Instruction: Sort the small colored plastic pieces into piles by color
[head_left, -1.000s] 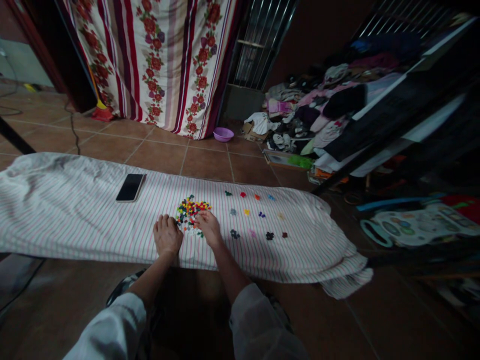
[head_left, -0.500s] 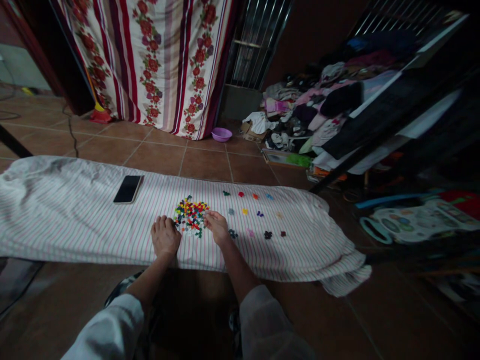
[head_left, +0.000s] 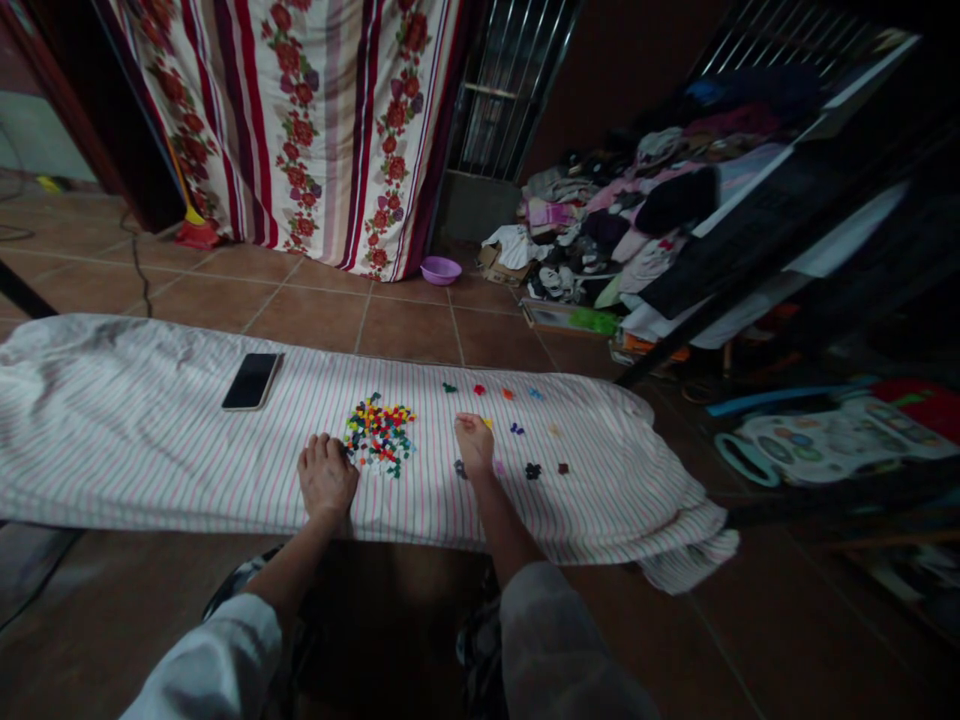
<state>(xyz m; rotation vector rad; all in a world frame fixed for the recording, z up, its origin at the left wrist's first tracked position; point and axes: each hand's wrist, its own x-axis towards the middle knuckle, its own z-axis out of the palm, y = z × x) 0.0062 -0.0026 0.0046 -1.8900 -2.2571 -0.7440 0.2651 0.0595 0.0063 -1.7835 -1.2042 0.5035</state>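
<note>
A mixed heap of tiny coloured pieces [head_left: 379,432] lies on the striped cloth [head_left: 180,450]. My left hand [head_left: 328,475] rests flat at the heap's left edge, fingers extended. To the right of the heap, my right hand [head_left: 475,445] is over the small colour groups, fingertips pinched; anything between them is too small to make out. Around it sit green pieces [head_left: 449,388], red pieces [head_left: 478,390], orange pieces [head_left: 508,394], light blue pieces [head_left: 535,394], dark blue pieces [head_left: 517,429] and black pieces [head_left: 532,470]. The hand hides the grey group and partly covers the yellow pieces [head_left: 488,423].
A phone [head_left: 253,381] lies on the cloth to the left. Beige pieces [head_left: 554,431] and maroon pieces [head_left: 563,468] mark the right end of the groups. Beyond are a purple basin [head_left: 440,270], a floral curtain [head_left: 330,130] and a clothes pile [head_left: 600,220].
My right hand has moved right, from the edge of the mixed heap to the grey and yellow groups. My left hand has stayed in place beside the heap.
</note>
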